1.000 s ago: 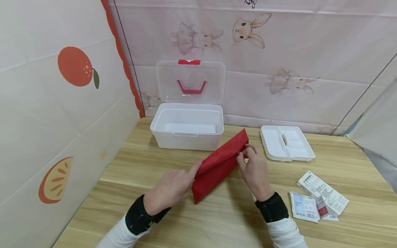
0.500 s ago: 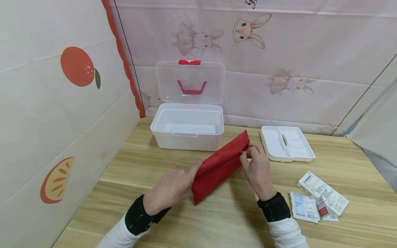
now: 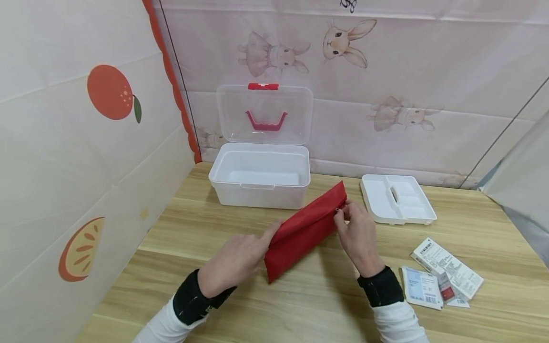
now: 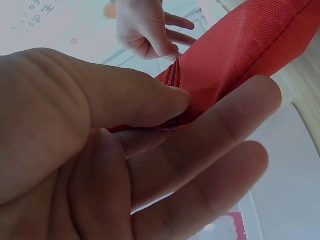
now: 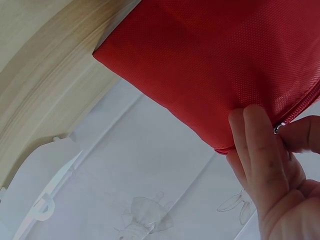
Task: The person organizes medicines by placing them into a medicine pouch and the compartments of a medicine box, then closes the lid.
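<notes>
A flat red fabric pouch [image 3: 306, 233] with a red zip [image 5: 301, 106] was held slantwise over the pale wood-grain tabletop [image 3: 180, 219], in front of a white plastic box [image 3: 259, 196] whose clear lid [image 3: 231, 114] stood open. The person's left hand [image 3: 236, 259] gripped the pouch's near end between thumb and fingers; the right hand [image 3: 358, 238] pinched the small metal zip pull [image 5: 277, 129] towards the far end. To the right lay a white compartmented plastic tray [image 3: 379, 207] and, nearer the person, a printed white carton [image 3: 448, 267] and a blue-and-white packet [image 3: 422, 288].
</notes>
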Available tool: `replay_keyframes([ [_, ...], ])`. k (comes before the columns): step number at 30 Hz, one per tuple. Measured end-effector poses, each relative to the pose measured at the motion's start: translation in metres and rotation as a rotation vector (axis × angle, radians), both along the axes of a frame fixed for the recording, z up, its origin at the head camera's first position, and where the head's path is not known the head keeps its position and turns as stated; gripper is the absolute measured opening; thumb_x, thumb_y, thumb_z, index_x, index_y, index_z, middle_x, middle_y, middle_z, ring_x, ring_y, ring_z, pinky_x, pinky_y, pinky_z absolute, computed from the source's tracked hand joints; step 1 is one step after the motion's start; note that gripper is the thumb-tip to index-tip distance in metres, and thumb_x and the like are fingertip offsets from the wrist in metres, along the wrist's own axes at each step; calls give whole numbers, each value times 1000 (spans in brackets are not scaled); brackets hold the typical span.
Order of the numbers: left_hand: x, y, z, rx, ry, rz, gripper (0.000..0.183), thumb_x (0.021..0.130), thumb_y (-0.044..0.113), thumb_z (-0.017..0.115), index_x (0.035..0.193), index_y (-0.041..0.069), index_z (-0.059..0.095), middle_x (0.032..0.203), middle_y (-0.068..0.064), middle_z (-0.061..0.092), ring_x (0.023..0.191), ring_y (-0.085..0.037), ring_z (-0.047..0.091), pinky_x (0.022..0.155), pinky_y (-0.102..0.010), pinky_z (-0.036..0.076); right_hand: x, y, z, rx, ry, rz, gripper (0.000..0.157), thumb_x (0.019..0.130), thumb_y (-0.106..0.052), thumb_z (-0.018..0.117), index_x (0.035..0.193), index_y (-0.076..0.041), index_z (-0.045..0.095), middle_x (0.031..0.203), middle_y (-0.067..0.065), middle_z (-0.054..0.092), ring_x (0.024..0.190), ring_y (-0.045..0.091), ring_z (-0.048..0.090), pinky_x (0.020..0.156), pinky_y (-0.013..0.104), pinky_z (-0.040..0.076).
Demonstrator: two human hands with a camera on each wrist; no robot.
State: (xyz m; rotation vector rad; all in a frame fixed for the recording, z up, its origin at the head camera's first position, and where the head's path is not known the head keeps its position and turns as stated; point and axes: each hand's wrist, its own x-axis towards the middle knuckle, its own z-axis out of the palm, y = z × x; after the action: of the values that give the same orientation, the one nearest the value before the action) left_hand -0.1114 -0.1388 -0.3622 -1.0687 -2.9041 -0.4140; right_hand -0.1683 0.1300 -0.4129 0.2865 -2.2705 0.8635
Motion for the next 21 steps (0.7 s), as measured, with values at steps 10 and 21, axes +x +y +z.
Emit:
replay_keyframes([
  [10, 0, 1, 0, 9, 15, -3, 65, 87, -6, 66, 144, 4, 35, 65, 3, 53, 51, -8, 42, 46, -19, 34, -3, 4, 0, 7, -40, -32, 13, 87, 7, 62, 75, 3, 61, 97, 28, 70, 84, 39, 68, 69, 48, 58],
  [21, 0, 2, 0, -6, 1, 5, 65, 88, -3, 67, 144, 6, 35, 67, 3, 55, 51, -8, 43, 46, -19, 35, -3, 8, 1, -16, -93, -45, 12, 90, 5, 60, 78, 4, 61, 103, 29, 68, 89, 40, 68, 75, 51, 57],
])
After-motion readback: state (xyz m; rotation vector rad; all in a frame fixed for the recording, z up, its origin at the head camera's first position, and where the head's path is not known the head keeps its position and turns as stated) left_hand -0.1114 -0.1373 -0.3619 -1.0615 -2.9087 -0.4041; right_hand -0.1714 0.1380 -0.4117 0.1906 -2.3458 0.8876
